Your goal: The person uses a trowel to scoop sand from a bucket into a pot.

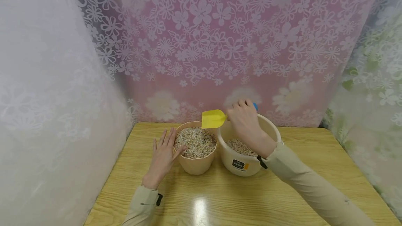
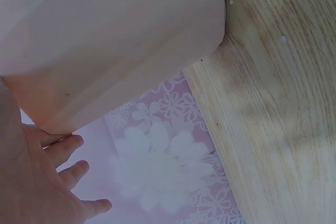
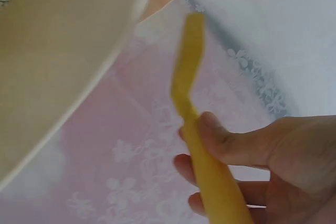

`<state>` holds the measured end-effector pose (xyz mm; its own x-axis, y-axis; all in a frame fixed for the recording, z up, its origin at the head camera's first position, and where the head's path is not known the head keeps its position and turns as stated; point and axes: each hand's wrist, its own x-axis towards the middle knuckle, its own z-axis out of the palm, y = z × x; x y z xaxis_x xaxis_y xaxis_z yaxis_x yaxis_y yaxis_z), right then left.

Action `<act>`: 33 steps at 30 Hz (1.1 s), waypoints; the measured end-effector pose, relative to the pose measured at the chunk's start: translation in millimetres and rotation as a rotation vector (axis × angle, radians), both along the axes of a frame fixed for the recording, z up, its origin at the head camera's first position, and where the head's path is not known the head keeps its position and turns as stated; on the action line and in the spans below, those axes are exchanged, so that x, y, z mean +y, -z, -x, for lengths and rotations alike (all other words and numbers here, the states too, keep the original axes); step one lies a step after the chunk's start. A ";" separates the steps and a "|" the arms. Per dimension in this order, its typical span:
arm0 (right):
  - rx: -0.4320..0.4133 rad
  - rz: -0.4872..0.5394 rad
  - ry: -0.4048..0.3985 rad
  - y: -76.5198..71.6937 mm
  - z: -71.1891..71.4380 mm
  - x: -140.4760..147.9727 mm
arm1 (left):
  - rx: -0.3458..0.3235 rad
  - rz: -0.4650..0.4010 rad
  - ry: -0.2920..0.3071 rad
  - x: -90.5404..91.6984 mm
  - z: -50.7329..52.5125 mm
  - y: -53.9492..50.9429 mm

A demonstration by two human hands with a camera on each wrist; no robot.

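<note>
My right hand grips the yellow handle of a small shovel, raised over the white bucket. Its yellow blade hangs above the gap between the two containers, near the pot's right rim. A blue tip shows behind the fist. In the right wrist view, thumb and fingers wrap the shovel handle. Against the left side of the peach plant pot rests my left hand, fingers extended and thumb over the rim. Pale granular mix fills the pot close to its rim. The left wrist view shows straight, spread fingers beside the pot wall.
The white bucket stands right beside the pot, with granular mix lower inside it. Both stand on a wooden table. Flower-patterned curtains hang behind and along both sides.
</note>
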<state>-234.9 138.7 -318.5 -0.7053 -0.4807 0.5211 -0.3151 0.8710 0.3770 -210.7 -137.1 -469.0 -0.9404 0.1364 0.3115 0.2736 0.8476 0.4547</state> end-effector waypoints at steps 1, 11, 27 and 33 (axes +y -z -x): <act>-0.003 0.045 -0.018 2.2 0.6 6.7 | 0.000 -0.002 0.002 0.3 0.2 0.2; -0.090 0.220 -0.009 18.2 -6.1 73.6 | 0.002 0.009 0.013 0.4 1.1 0.5; -0.161 -0.028 0.115 49.1 0.5 116.0 | 0.027 0.122 0.080 47.3 5.3 -38.0; -0.097 -0.213 0.133 62.8 19.9 107.2 | 0.065 0.182 0.160 93.4 8.1 -46.3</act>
<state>-254.8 245.9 -381.2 -0.8115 -0.4721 0.3445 -0.2469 0.8113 0.5300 -218.9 -43.7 -422.8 -0.8812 0.3417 0.3268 0.4347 0.8574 0.2756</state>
